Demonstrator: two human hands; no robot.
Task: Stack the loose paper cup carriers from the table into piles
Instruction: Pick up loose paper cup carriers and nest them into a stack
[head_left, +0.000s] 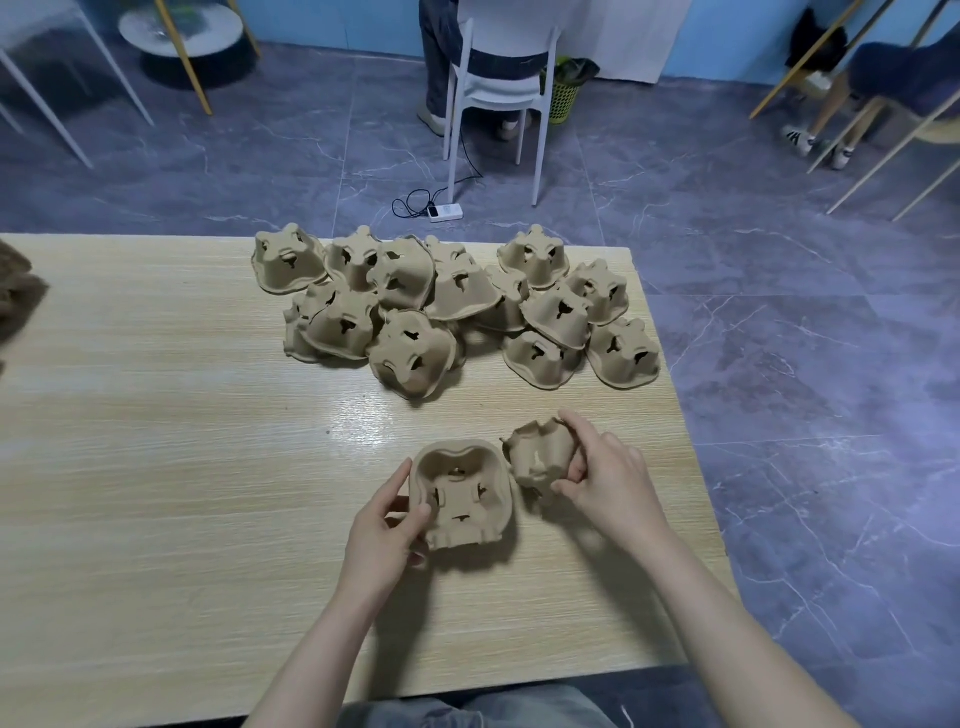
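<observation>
Fingers of the left hand (387, 530) are pinching the rim of an upturned carrier (460, 493); the right hand (605, 475) is gripping a second carrier (540, 452) just beside it. Nesting calls for matching orientation before seating. The loose heap (452, 306) is lying further back on the table (156, 415).

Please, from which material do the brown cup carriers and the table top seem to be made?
Brown cup carrier in the left hand: probably moulded paper pulp, matte, with rough edges. Pale table top: wood-grain surface, perhaps laminate, slightly glossy where light reflects.
</observation>
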